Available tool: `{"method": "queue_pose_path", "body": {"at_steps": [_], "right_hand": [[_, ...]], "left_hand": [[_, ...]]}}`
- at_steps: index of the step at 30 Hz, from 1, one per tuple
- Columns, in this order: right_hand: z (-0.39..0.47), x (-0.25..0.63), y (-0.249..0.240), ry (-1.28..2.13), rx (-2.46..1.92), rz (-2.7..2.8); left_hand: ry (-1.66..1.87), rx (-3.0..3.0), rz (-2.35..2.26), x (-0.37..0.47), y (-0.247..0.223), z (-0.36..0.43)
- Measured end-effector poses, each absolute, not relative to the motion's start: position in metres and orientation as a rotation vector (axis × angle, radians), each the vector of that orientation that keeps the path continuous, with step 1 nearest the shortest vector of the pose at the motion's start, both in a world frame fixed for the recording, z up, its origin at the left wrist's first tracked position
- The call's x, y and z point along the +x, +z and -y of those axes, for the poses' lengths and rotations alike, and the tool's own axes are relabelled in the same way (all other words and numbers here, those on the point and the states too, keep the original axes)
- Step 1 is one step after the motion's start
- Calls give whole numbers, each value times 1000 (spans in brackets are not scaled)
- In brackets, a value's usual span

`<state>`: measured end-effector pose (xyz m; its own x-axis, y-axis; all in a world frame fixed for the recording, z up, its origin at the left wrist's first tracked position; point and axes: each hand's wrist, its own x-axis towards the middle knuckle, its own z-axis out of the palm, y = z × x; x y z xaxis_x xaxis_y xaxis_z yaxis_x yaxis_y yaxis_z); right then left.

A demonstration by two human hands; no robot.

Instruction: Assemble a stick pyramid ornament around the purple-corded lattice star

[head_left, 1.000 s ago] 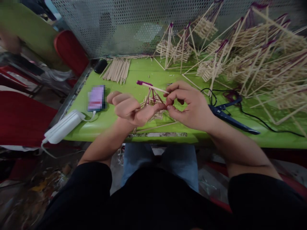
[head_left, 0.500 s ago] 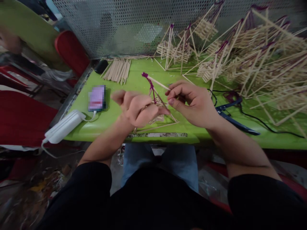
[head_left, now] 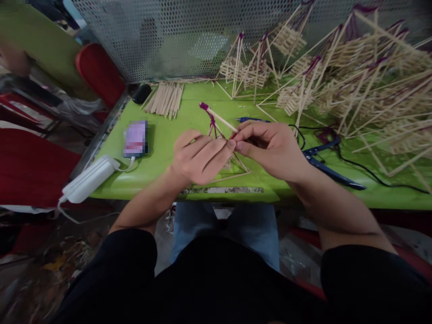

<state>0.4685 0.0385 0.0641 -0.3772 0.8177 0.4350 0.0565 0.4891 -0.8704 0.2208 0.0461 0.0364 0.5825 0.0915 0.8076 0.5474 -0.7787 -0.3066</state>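
Observation:
My right hand (head_left: 270, 146) pinches the lower end of a thin wooden stick (head_left: 221, 119). Purple yarn (head_left: 203, 106) is wrapped round the stick's far end and hangs down to a small stick frame (head_left: 245, 164) on the green table. My left hand (head_left: 204, 157) is closed, its thumb and fingertips meeting right beside the right fingertips; whatever it pinches is too small or hidden to make out. Both hands hover over the frame and cover much of it. Just behind my right hand lies a blue pen-like tool (head_left: 253, 119).
Blue-handled pliers (head_left: 324, 168) and a black cable lie at right. Finished-looking stick frames with purple yarn (head_left: 293, 96) crowd the back right. A bundle of sticks (head_left: 165, 100), a phone (head_left: 135, 138) and a white power bank (head_left: 89, 178) are at left. Another person sits far left.
My left hand has swung in, its fingers now meeting the right fingertips at the stick's lower end. The right hand has shifted slightly, and the blue tool behind it shows more.

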Motion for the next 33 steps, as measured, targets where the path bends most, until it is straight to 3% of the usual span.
{"method": "queue_pose_path", "body": {"at_steps": [6,13,21,33], "right_hand": [[-42,473,67,996,-715,1722],[-44,475,65,777,-771,1729],[-42,474,65,439,-821,1736],[-40,471,65,368,-785,1769]], "left_hand": [[-1246,-2257,614,211,32,-56],[-2028,-1938,999,196,33,-85],[-1769,-2218,1073,194,45,-100],[-2038,-2209,1013,227,46,-83]]}}
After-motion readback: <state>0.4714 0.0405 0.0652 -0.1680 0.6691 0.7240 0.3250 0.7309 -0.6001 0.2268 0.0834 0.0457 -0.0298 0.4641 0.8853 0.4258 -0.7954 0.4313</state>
